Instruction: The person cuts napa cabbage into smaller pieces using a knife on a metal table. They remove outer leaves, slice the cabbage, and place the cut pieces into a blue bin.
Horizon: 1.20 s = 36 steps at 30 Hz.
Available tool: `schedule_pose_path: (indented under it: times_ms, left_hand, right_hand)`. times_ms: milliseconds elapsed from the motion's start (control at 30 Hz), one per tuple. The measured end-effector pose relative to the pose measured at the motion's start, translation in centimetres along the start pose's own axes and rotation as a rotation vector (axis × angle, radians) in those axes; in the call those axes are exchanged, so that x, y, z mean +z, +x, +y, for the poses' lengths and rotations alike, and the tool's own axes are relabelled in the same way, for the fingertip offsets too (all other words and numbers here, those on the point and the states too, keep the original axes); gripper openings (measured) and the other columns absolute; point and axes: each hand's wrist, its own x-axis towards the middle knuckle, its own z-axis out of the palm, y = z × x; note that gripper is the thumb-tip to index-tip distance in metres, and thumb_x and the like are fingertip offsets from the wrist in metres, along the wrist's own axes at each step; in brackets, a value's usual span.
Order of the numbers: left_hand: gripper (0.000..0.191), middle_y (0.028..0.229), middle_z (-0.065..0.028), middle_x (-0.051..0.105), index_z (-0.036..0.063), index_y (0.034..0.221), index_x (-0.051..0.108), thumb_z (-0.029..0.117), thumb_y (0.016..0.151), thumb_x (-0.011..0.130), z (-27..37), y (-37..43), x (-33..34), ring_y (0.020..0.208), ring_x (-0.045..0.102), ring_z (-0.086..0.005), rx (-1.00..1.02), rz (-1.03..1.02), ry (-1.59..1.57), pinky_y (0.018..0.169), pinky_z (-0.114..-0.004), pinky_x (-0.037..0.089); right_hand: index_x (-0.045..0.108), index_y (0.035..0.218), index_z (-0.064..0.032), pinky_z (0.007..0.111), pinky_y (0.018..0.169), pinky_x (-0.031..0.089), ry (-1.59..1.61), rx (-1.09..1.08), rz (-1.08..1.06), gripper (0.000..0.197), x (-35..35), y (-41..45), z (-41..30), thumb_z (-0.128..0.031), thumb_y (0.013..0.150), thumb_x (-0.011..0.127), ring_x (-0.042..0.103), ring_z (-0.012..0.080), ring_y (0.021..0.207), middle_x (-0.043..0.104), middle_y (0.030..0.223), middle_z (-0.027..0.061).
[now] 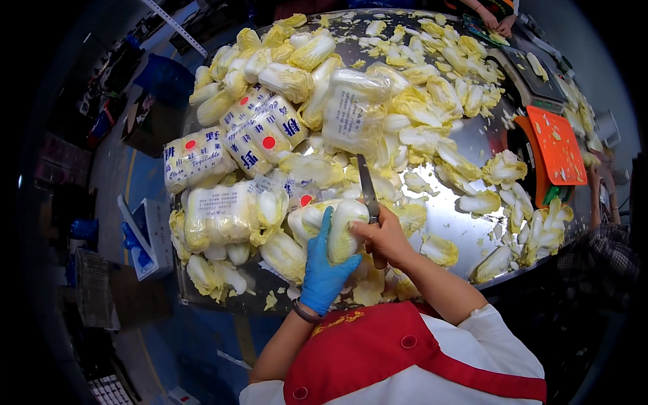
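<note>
In the head view, my left hand (324, 271), in a blue glove, grips a small napa cabbage (346, 233) near the table's front edge. The bare fingers of my right hand (390, 235) wrap the handle of a knife (367, 185), whose blade points away from me. My right thumb reaches the cabbage's right side. Just left of and behind the held cabbage lies another pale head (311, 220), partly covered by my gloved hand. Below my left hand's fingers rests a yellow-green cabbage (284, 255).
Plastic-wrapped cabbage packs (223, 215) and loose heads crowd the left of the metal table (430, 197). Trimmed leaves (438, 250) lie across its right side. An orange board (557, 144) and a scale (531, 76) stand at right. Another person's hands (496, 23) are at the far edge.
</note>
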Motion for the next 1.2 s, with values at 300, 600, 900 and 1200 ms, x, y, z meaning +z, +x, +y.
schedule_pose_path:
  times_ms: [300, 600, 900, 1200]
  left_hand:
    - [0.065, 0.124, -0.008, 0.047, 0.0019, 0.138, 0.03, 0.008, 0.083, 0.064, -1.3, -1.1, -1.3, 0.113, 0.047, -0.0175, -0.428, -0.119, -0.765, 0.096, -0.029, 0.039]
    - [0.089, 0.114, -0.0162, 0.05, -0.0003, 0.138, 0.027, 0.007, 0.065, 0.077, -2.9, -0.7, -0.1, 0.102, 0.055, -0.0252, -0.019, 0.092, -0.037, 0.086, -0.036, 0.047]
    - [0.089, 0.127, -0.0129, 0.043, 0.0045, 0.141, 0.025, 0.003, 0.068, 0.075, -0.9, -1.8, -0.6, 0.112, 0.049, -0.0227, -0.225, -0.014, -0.332, 0.094, -0.034, 0.044]
    - [0.081, 0.127, -0.0096, 0.046, 0.0037, 0.137, 0.031, 0.007, 0.07, 0.076, -0.2, -2.0, -1.0, 0.113, 0.049, -0.0197, -0.199, -0.094, -0.287, 0.094, -0.032, 0.044]
  right_hand:
    - [0.055, 0.117, -0.004, 0.027, 0.079, 0.045, 0.225, -0.093, -0.125, 0.038, 0.8, 0.1, 2.2, -0.021, 0.084, 0.063, 0.056, 0.0129, 0.087, 0.06, 0.095, 0.0068]
    - [0.056, 0.106, -0.0015, 0.032, 0.073, 0.047, -0.384, -0.363, -0.007, 0.057, 0.6, -1.2, 3.1, -0.036, 0.066, 0.079, 0.058, 0.0199, 0.08, 0.059, 0.086, 0.0089]
    - [0.049, 0.125, -0.0059, 0.029, 0.056, 0.043, -0.47, -0.346, -0.058, 0.062, 0.2, -2.2, 2.1, -0.028, 0.072, 0.075, 0.049, 0.0134, 0.058, 0.057, 0.072, 0.0074]
    - [0.047, 0.126, -0.0052, 0.023, 0.051, 0.04, -0.261, -0.189, -0.28, 0.062, -0.8, -2.1, 1.9, -0.025, 0.075, 0.074, 0.049, 0.0069, 0.059, 0.057, 0.07, 0.0027]
